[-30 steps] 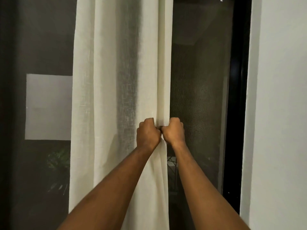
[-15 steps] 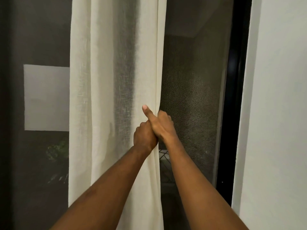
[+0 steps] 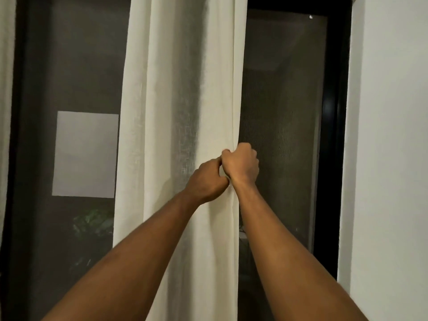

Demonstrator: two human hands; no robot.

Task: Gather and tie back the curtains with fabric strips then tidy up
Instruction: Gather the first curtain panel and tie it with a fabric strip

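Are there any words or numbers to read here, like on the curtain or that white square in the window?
None: no word, number, label or sign shows anywhere.
The curtain is plain, the pale square in the window is blank, and the wall is bare.

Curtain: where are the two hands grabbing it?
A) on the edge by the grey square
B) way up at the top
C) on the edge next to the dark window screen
C: the left hand and right hand grip the curtain at its edge beside the dark window screen.
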